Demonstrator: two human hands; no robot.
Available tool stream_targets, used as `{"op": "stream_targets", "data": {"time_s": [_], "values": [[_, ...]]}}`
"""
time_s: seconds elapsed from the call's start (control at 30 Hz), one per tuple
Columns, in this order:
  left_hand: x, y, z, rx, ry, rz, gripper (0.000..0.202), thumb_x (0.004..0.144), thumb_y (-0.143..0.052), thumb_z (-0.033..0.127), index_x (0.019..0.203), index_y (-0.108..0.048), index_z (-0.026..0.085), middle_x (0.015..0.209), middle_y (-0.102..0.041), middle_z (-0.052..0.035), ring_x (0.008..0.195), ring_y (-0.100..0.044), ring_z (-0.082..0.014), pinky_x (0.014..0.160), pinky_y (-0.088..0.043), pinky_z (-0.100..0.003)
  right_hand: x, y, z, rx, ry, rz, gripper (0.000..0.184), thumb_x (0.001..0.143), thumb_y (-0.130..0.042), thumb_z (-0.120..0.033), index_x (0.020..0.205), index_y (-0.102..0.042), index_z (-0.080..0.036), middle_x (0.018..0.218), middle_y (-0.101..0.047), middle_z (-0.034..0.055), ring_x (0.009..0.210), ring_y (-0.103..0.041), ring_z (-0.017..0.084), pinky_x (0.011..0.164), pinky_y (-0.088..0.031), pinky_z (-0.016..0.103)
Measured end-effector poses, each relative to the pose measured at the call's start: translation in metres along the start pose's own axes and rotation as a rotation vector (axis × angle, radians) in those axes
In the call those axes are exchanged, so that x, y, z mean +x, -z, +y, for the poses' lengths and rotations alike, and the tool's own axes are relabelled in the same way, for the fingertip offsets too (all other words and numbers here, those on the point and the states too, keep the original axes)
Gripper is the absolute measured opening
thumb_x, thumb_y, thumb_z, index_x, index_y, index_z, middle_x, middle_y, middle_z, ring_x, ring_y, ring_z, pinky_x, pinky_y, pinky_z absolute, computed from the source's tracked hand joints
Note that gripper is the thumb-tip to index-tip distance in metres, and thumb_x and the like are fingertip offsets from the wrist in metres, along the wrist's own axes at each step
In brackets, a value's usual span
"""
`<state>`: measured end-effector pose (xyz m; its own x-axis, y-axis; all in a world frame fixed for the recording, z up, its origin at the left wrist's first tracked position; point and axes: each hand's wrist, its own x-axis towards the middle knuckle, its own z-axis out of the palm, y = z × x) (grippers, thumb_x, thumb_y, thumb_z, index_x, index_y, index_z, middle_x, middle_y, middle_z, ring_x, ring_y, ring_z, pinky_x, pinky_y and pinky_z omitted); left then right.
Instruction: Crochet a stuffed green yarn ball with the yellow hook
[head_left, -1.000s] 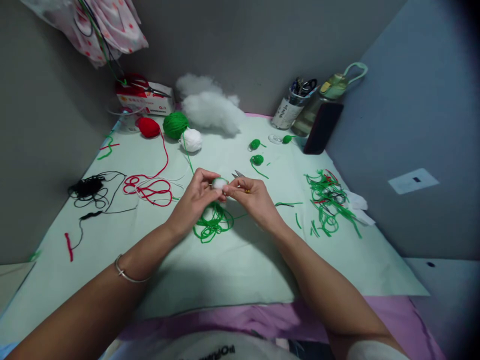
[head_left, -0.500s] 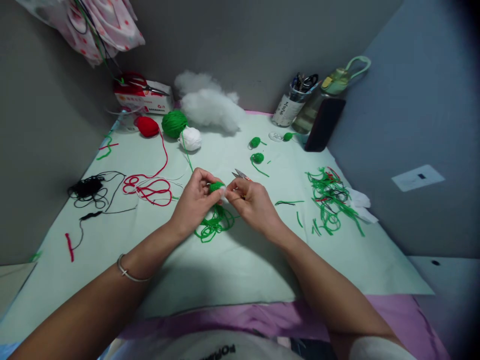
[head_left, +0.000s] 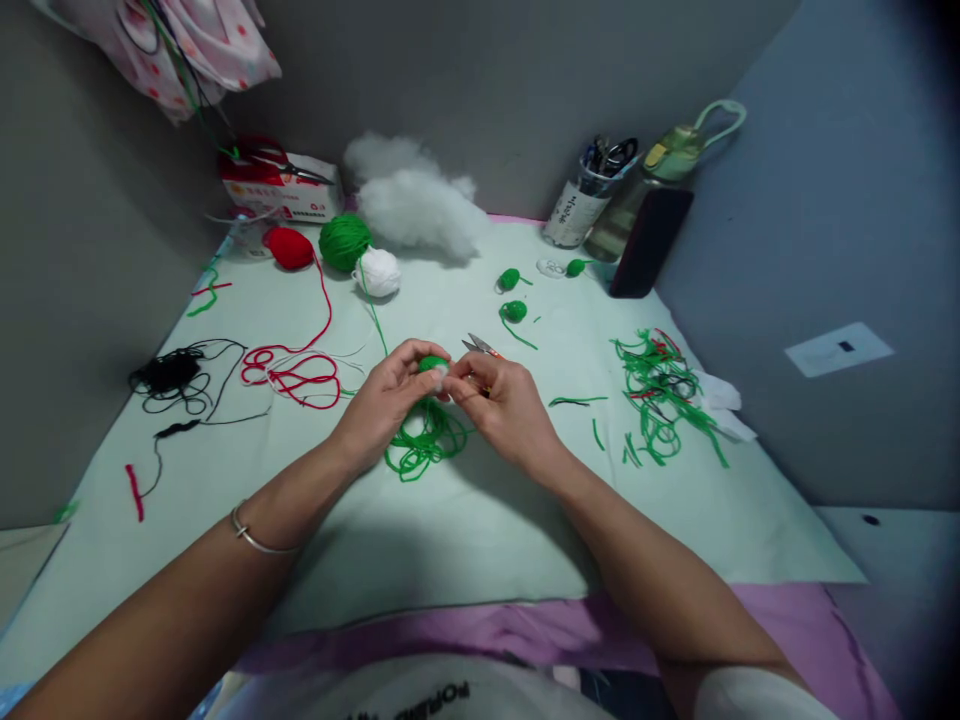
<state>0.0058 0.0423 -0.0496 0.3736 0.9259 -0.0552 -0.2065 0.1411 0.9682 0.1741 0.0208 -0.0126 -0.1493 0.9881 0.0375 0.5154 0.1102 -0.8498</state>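
My left hand (head_left: 375,405) is closed around a small green crocheted piece (head_left: 433,363) above the middle of the table. A tuft of white stuffing (head_left: 442,371) shows at the piece's right side, and the fingertips of my right hand (head_left: 510,405) are pinched on it. How much of the stuffing sits inside the piece is hidden by my fingers. Loose loops of green yarn (head_left: 424,455) lie below both hands. Just behind my right hand, a pair of small scissors (head_left: 481,346) pokes out, its handles partly covered.
At the back are a heap of white fibre (head_left: 420,210) and green (head_left: 345,242), white (head_left: 377,273) and red (head_left: 290,248) yarn balls. Small green crocheted pieces (head_left: 514,311) lie behind the scissors. Yarn scraps (head_left: 660,390), a phone (head_left: 651,245) and a bottle (head_left: 671,155) stand right; black yarn (head_left: 174,372) left.
The view has shifted slightly. Both hands stay together at the green piece, with the fingers moving a little around the white tuft.
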Motion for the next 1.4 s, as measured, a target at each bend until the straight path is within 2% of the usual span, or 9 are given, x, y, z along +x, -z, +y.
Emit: {"op": "stream_targets", "data": {"time_s": [0.3, 0.5, 0.63, 0.77, 0.9, 1.03, 1.17, 1.3, 1.4], "values": [[0.007, -0.014, -0.005, 0.163, -0.128, 0.237, 0.014, 0.073, -0.063, 0.011, 0.082, -0.062, 0.022, 0.077, -0.06, 0.0029, 0.068, -0.051, -0.0142, 0.067, -0.043, -0.027, -0.016, -0.019, -0.005, -0.066, 0.006, -0.058, 0.016, 0.091, -0.053, -0.019, 0.077, -0.047, -0.024, 0.06, -0.047, -0.0056, 0.056, -0.038, 0.013, 0.062, -0.025, 0.031], [0.006, -0.007, 0.0, 0.023, -0.07, 0.275, 0.022, 0.076, -0.068, 0.022, 0.095, -0.057, 0.023, 0.091, -0.07, 0.0009, 0.07, -0.059, -0.0134, 0.068, -0.047, -0.027, -0.013, -0.016, -0.006, 0.071, 0.025, -0.127, 0.016, 0.099, -0.053, -0.031, 0.084, -0.05, -0.024, 0.066, -0.045, -0.0059, 0.061, -0.039, 0.013, 0.063, -0.027, 0.03], [0.008, 0.003, 0.008, -0.069, -0.062, 0.299, 0.028, 0.073, -0.078, 0.021, 0.098, -0.066, 0.021, 0.094, -0.07, 0.0008, 0.074, -0.06, -0.0122, 0.072, -0.049, -0.025, -0.01, 0.0, -0.004, 0.164, 0.019, -0.211, 0.021, 0.103, -0.052, -0.043, 0.11, -0.053, -0.024, 0.078, -0.05, -0.0049, 0.07, -0.048, 0.014, 0.066, -0.034, 0.029], [0.009, 0.009, 0.009, -0.043, -0.076, 0.275, 0.029, 0.078, -0.076, 0.02, 0.108, -0.074, 0.02, 0.105, -0.075, -0.0032, 0.09, -0.064, -0.015, 0.077, -0.049, -0.025, -0.007, 0.011, -0.001, 0.247, 0.013, -0.095, 0.013, 0.105, -0.046, -0.037, 0.106, -0.049, -0.024, 0.084, -0.051, -0.0035, 0.065, -0.045, 0.012, 0.063, -0.038, 0.029], [0.009, 0.01, 0.005, -0.014, -0.062, 0.264, 0.036, 0.079, -0.079, 0.025, 0.113, -0.068, 0.02, 0.103, -0.079, -0.0047, 0.081, -0.064, -0.0151, 0.074, -0.05, -0.027, -0.003, 0.016, -0.001, 0.362, 0.012, 0.012, 0.026, 0.106, -0.045, -0.048, 0.096, -0.049, -0.025, 0.07, -0.046, -0.0063, 0.054, -0.038, 0.01, 0.052, -0.031, 0.028], [0.007, 0.008, 0.004, 0.014, -0.057, 0.267, 0.033, 0.078, -0.082, 0.03, 0.099, -0.058, 0.021, 0.093, -0.08, -0.003, 0.065, -0.063, -0.0134, 0.068, -0.052, -0.029, -0.003, 0.017, -0.004, 0.483, -0.097, -0.132, 0.024, 0.103, -0.049, -0.044, 0.09, -0.052, -0.023, 0.076, -0.048, -0.0048, 0.055, -0.035, 0.009, 0.048, -0.027, 0.026], [0.004, 0.006, 0.006, 0.052, -0.086, 0.241, 0.03, 0.079, -0.08, 0.031, 0.099, -0.063, 0.019, 0.089, -0.078, -0.0025, 0.073, -0.07, -0.0162, 0.073, -0.055, -0.03, -0.003, 0.014, -0.005, 0.405, -0.056, -0.231, 0.017, 0.099, -0.05, -0.029, 0.1, -0.064, -0.019, 0.089, -0.06, -0.0001, 0.065, -0.047, 0.009, 0.06, -0.04, 0.025], [0.004, 0.005, 0.008, 0.101, -0.129, 0.266, 0.029, 0.077, -0.078, 0.027, 0.103, -0.07, 0.018, 0.089, -0.076, -0.0018, 0.077, -0.068, -0.0157, 0.076, -0.054, -0.029, -0.003, 0.011, -0.001, 0.449, -0.031, -0.38, 0.035, 0.105, -0.046, -0.047, 0.114, -0.064, -0.018, 0.075, -0.061, -0.0021, 0.058, -0.048, 0.01, 0.056, -0.039, 0.026], [0.004, 0.006, 0.009, 0.127, -0.113, 0.269, 0.031, 0.078, -0.078, 0.027, 0.108, -0.073, 0.018, 0.086, -0.074, -0.0009, 0.076, -0.066, -0.0155, 0.073, -0.052, -0.028, -0.006, 0.011, -0.001, 0.364, -0.025, -0.34, 0.04, 0.106, -0.045, -0.055, 0.107, -0.064, -0.02, 0.069, -0.052, -0.0052, 0.058, -0.043, 0.011, 0.055, -0.035, 0.026]]}}
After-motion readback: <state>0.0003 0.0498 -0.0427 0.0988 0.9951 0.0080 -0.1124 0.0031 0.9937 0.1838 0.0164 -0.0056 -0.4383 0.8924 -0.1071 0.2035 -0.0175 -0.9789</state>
